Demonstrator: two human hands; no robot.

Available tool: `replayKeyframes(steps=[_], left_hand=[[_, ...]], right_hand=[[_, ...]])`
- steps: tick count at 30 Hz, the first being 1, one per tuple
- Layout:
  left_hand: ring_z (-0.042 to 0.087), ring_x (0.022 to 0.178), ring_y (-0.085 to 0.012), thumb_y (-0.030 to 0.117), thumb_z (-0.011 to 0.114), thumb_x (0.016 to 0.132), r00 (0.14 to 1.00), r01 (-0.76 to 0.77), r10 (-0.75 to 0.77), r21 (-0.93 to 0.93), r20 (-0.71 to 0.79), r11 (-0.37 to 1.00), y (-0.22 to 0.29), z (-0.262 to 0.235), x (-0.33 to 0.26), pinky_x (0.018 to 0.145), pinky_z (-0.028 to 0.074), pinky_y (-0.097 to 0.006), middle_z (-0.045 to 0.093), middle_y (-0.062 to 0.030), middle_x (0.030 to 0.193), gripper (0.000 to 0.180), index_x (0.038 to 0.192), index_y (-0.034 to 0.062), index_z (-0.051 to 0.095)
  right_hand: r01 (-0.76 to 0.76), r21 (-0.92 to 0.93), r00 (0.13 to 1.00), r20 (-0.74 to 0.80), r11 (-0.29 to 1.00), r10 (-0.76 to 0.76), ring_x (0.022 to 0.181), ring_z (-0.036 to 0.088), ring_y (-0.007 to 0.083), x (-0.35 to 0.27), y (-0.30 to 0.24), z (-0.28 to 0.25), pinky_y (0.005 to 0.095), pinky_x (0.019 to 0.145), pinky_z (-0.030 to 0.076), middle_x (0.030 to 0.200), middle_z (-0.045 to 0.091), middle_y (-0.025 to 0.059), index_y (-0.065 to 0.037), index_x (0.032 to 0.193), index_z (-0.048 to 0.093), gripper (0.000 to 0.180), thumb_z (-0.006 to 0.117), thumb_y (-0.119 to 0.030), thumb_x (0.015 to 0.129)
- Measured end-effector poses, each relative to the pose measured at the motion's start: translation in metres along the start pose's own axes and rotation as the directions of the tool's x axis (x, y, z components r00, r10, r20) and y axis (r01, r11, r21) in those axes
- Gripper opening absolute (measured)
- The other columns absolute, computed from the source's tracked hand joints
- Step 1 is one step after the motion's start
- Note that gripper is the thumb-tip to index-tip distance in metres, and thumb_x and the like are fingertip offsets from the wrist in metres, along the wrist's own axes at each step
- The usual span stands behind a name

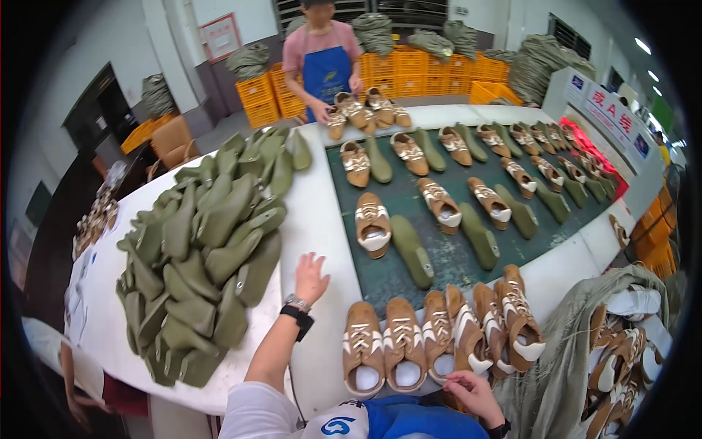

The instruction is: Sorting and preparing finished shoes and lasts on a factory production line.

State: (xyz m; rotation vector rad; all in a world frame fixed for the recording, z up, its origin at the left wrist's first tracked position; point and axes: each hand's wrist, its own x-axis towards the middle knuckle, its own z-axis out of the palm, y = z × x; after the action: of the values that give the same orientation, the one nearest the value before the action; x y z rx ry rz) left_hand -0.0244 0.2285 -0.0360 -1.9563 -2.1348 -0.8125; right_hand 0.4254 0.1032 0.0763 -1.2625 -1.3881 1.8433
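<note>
My left hand (312, 279) is stretched forward with its fingers spread over the white table edge, between the heap of green shoe lasts (197, 227) and the green belt (347, 212). Nothing is in it. Close to me stands a row of several tan sneakers (404, 340) with white stripes and laces, their heels toward me. At the heels of this row is my right hand (472, 395), its fingers loosely bent, thumb apart from them, and no shoe in its grasp. Whether its fingertips touch the nearest heel is unclear.
On the belt, tan sneakers (373, 223) alternate with green lasts (411, 250) in rows. Across the table a person in a blue apron (327, 73) handles more sneakers (352, 111). At right, a grey-green sack (548, 366) holds sneakers. Orange crates (259, 99) line the back wall.
</note>
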Motion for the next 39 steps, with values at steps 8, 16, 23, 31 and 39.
replayKeyframes(steps=[8, 16, 23, 31, 39], left_hand=[[0.048, 0.105, -0.0409, 0.010, 0.065, 0.067, 0.850, 0.525, -0.512, 0.123, -0.124, 0.842, -0.145, -0.103, -0.124, 0.088, 0.041, -0.044, 0.049, -0.0257, 0.113, 0.051, 0.112, -0.0030, 0.047], [0.057, 0.098, -0.0394, 0.040, 0.065, 0.069, 0.673, 0.676, -0.712, 0.222, 0.201, 0.702, -0.125, -0.084, -0.054, 0.085, 0.045, -0.044, 0.060, -0.0240, 0.101, 0.061, 0.109, -0.0019, 0.047], [0.055, 0.096, -0.0418, 0.029, 0.062, 0.072, 0.804, 0.578, -0.578, 0.050, 0.140, 0.815, -0.110, -0.036, -0.073, 0.084, 0.044, -0.045, 0.058, -0.0264, 0.104, 0.057, 0.112, -0.0084, 0.045], [0.047, 0.111, -0.0397, 0.025, 0.065, 0.077, 0.788, 0.485, -0.443, 0.013, 0.427, 0.874, 0.076, -0.089, -0.108, 0.096, 0.037, -0.039, 0.044, -0.0303, 0.123, 0.074, 0.129, -0.0097, 0.026], [0.053, 0.104, -0.0403, 0.043, 0.054, 0.081, 0.772, 0.403, -0.410, 0.126, 0.485, 0.907, 0.071, -0.080, -0.124, 0.091, 0.039, -0.041, 0.055, -0.0277, 0.113, 0.067, 0.131, 0.0050, 0.032]], right_hand=[[0.065, -0.088, 0.981, 0.189, 0.994, -0.047, 0.082, 0.059, 0.0077, 0.003, -0.009, 0.024, 0.0196, 0.073, 0.047, 0.090, 0.062, 0.0050, 0.003, 0.106, 0.057, 0.021, 0.057, -0.006, 0.087], [0.093, -0.105, 0.991, 0.101, 0.990, -0.083, 0.078, 0.058, 0.0064, -0.020, -0.009, 0.025, 0.0201, 0.069, 0.047, 0.087, 0.063, 0.0030, 0.001, 0.106, 0.058, 0.021, 0.057, -0.008, 0.087], [0.340, -0.395, 0.924, -0.029, 0.854, -0.382, 0.074, 0.057, 0.0108, -0.035, -0.033, -0.004, 0.0259, 0.068, 0.047, 0.084, 0.063, 0.0075, -0.001, 0.105, 0.058, 0.023, 0.056, -0.015, 0.087], [-0.175, -0.886, 0.391, -0.462, 0.429, -0.796, 0.076, 0.062, 0.0295, -0.133, -0.134, -0.146, 0.0336, 0.068, 0.049, 0.086, 0.064, 0.0155, -0.004, 0.095, 0.064, 0.018, 0.055, -0.008, 0.080], [-0.840, -0.476, 0.419, -0.874, 0.260, -0.245, 0.080, 0.063, 0.0310, -0.193, -0.115, -0.286, 0.0397, 0.070, 0.050, 0.082, 0.065, 0.0163, -0.004, 0.085, 0.067, 0.021, 0.060, -0.017, 0.070]])
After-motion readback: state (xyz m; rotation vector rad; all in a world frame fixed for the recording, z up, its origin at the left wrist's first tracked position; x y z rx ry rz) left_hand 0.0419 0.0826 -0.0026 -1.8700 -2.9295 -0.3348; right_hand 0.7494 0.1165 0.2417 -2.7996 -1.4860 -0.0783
